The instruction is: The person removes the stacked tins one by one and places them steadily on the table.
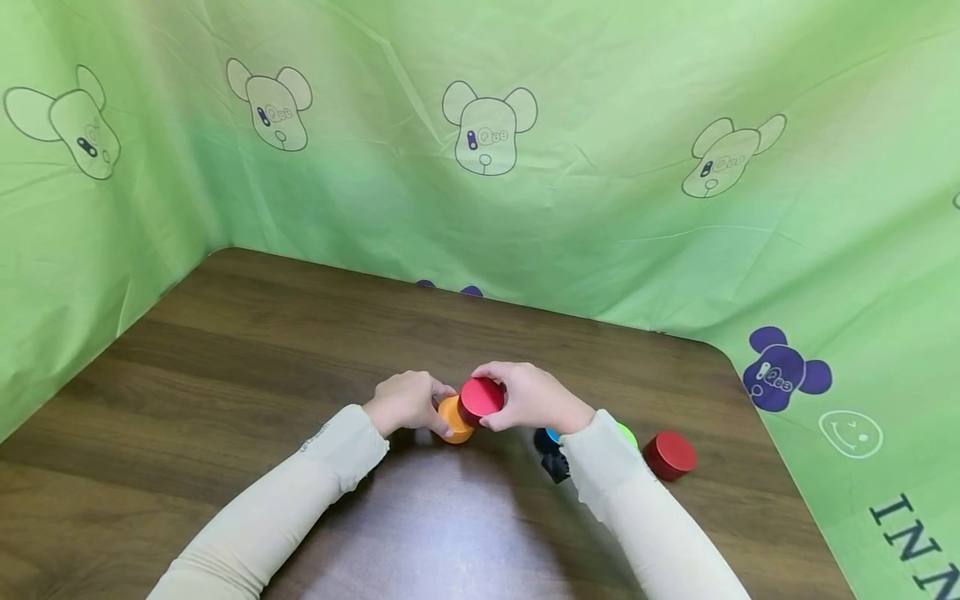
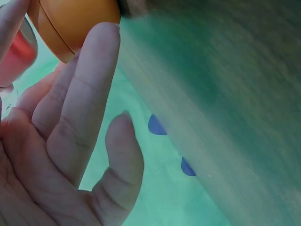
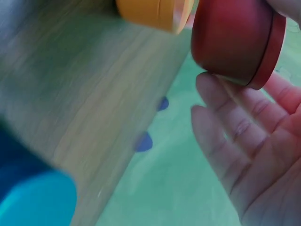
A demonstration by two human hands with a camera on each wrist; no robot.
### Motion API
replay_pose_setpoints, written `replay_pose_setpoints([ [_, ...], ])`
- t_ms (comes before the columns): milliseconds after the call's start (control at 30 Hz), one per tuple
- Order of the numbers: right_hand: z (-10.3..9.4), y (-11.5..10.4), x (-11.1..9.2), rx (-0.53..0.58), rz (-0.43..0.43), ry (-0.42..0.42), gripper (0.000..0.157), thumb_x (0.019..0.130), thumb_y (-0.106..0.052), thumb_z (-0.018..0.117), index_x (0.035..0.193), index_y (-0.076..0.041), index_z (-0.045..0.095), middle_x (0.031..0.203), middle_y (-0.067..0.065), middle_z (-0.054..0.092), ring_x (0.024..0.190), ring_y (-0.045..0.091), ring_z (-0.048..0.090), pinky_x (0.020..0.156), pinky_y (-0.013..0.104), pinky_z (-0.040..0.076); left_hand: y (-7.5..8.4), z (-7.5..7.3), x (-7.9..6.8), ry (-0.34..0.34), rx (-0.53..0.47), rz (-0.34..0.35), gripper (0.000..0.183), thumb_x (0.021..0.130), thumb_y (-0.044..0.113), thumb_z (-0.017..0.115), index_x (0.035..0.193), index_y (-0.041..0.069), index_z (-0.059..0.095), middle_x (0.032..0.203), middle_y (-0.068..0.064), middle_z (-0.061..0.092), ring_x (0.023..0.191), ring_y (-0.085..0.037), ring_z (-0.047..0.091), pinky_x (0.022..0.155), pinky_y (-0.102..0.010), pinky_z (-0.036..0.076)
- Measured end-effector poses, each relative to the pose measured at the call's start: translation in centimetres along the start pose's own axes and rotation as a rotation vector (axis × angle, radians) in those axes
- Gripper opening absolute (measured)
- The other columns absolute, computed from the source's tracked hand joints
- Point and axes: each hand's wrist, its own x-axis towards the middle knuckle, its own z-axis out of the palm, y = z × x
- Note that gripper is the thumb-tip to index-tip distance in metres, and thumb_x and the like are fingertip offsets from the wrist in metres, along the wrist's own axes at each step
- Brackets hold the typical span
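Note:
My left hand [image 1: 407, 400] grips a small orange round tin [image 1: 454, 423] between thumb and fingers. Its lid seam shows on the orange tin [image 2: 80, 23] in the left wrist view. A red round tin [image 1: 482, 400] is pinched in my right hand [image 1: 529, 397], held close beside the orange one and partly in front of it in the head view. Seen from the right wrist, the red tin [image 3: 233, 42] has a lid seam and is held by the thumb and some fingers, the lower fingers extended. I cannot tell whether the two tins touch.
Right of my hands, partly behind the right sleeve, are a blue-topped tin [image 1: 551, 436], a small black object [image 1: 556, 467] and something bright green [image 1: 627, 433]. Another red tin [image 1: 670, 456] stands further right. Green printed cloth [image 1: 570, 233] borders the wooden table [image 1: 300, 333].

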Motion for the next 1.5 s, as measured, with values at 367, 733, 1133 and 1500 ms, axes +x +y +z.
replay_pose_setpoints([
  [367,-1.5,1.5,-2.0,0.078,-0.022,-0.002,0.046,0.067,-0.014,0.077,0.110,-0.005,0.064,0.094,-0.003,0.064,0.080,0.011,0.057,0.071,0.030,0.052,0.1,0.0,-0.1,-0.003,0.012,-0.021,0.057,0.065,0.036,0.087,0.119,0.030,0.070,0.097,0.006,0.071,0.084,-0.017,0.060,0.058,-0.031,0.042],
  [733,-1.8,3.7,-4.0,0.017,-0.002,0.073,0.046,0.066,-0.014,0.077,0.109,-0.003,0.064,0.093,-0.003,0.064,0.079,0.011,0.058,0.068,0.029,0.052,0.3,0.0,-0.1,0.004,0.007,-0.015,0.058,0.064,0.035,0.088,0.119,0.031,0.070,0.112,0.002,0.069,0.089,-0.020,0.061,0.058,-0.031,0.042],
  [1133,-2.8,5.9,-6.4,0.002,0.038,0.090,0.042,0.067,-0.009,0.075,0.107,-0.004,0.063,0.089,-0.004,0.063,0.076,0.009,0.057,0.065,0.025,0.050,0.3,-0.1,-0.2,0.004,0.013,-0.018,0.059,0.065,0.035,0.088,0.120,0.029,0.069,0.120,0.000,0.066,0.094,-0.024,0.062,0.058,-0.031,0.043],
  [1500,-4.1,7.6,-9.6,-0.069,0.142,0.103,0.046,0.067,-0.011,0.076,0.111,-0.001,0.062,0.092,-0.002,0.063,0.080,0.013,0.057,0.067,0.027,0.051,0.3,-0.1,-0.2,0.002,0.012,-0.026,0.060,0.065,0.035,0.088,0.121,0.030,0.068,0.124,-0.002,0.064,0.099,-0.025,0.062,0.058,-0.031,0.043],
])
